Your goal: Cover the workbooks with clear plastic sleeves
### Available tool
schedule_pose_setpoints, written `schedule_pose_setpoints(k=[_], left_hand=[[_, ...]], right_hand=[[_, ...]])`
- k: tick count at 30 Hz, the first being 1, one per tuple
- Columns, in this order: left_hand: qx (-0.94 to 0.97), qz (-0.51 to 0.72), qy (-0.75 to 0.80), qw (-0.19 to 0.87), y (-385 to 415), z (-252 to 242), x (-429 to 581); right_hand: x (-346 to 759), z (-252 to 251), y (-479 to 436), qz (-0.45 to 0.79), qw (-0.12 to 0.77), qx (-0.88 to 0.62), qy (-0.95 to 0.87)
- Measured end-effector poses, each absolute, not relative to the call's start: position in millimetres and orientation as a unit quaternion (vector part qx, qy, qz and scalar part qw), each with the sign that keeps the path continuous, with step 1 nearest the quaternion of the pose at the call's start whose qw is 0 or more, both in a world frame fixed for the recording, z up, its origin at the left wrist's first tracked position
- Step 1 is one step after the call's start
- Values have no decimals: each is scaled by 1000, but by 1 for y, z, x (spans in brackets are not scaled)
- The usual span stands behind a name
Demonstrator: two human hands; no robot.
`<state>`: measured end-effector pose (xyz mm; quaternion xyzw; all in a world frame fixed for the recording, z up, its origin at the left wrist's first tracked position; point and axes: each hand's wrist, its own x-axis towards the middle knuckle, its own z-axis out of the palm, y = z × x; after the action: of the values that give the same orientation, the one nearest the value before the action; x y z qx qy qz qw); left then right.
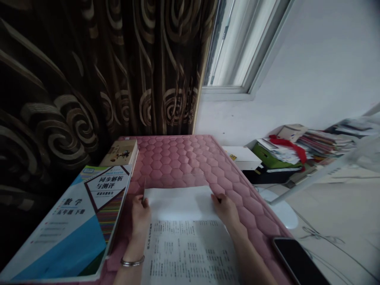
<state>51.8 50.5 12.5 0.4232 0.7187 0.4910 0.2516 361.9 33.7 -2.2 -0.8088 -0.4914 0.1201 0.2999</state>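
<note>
A large printed sheet of paper (190, 249) lies over the pink padded surface, its near part covered with rows of small print turned sideways to me. Its far part is a blank white band, which looks like a folded-over flap. My left hand (140, 211) pinches the sheet's left edge near the far corner; a metal bangle (132, 262) circles that wrist. On the opposite edge, my right hand (225, 209) grips the paper with thumb and fingers closed. The near end of the sheet runs out of view at the bottom.
Left of the sheet is a blue and white workbook (74, 229), with a brown-covered book (120, 152) behind it. A black phone (298, 261) rests at the right edge of the pink quilted surface (178, 158). Beyond are a white box (243, 158), piled papers (326, 142) and floor cables.
</note>
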Motion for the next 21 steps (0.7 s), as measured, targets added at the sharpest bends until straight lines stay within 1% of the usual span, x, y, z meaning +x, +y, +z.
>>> schedule_pose_setpoints(k=[5,8,11,18,21], left_hand=[[404,523,675,328,47,17,44],[427,511,658,353,43,22,43],[437,508,657,346,41,27,46],[424,500,705,272,41,30,53],[422,520,678,303,37,34,55]], right_hand=[[357,2,26,129,445,-754,-465],[355,5,22,144,491,-730,-453],[352,8,20,135,502,-731,-442],[345,11,25,120,500,-747,-420],[347,12,23,142,501,-743,-420]])
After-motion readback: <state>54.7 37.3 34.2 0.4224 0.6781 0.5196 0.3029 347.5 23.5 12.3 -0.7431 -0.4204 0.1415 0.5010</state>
